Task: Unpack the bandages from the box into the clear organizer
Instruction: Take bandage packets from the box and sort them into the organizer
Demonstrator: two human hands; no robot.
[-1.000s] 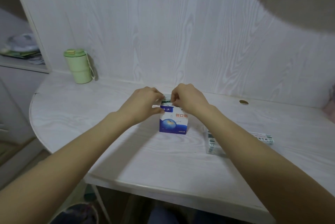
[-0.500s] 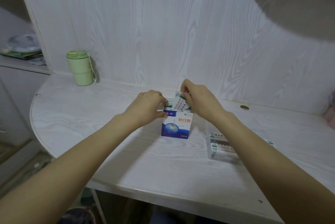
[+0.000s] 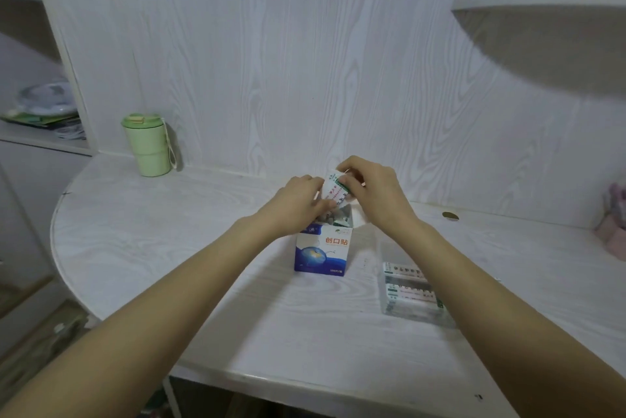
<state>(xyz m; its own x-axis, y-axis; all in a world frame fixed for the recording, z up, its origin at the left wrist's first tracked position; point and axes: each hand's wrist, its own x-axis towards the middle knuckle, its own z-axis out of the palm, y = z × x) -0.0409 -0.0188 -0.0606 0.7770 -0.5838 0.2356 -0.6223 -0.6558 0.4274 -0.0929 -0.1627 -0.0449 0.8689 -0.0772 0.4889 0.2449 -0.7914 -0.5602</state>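
**Around the white desk**

The white wood-grain desk [image 3: 169, 265] carries a pale green lidded cup [image 3: 149, 145] at its back left corner, against the wall. A small round brass-coloured disc [image 3: 450, 215] lies near the desk's back edge, right of centre. A pink object [image 3: 613, 231], cut off by the frame, sits at the desk's far right. A shelf [image 3: 44, 133] holding stacked items stands beyond the desk's left end.

Organizer [image 3: 411, 292] close beside box [image 3: 321, 250].

Blue-and-white box [image 3: 321, 250], pale green cup [image 3: 149, 145], white wood-grain table [image 3: 169, 248]
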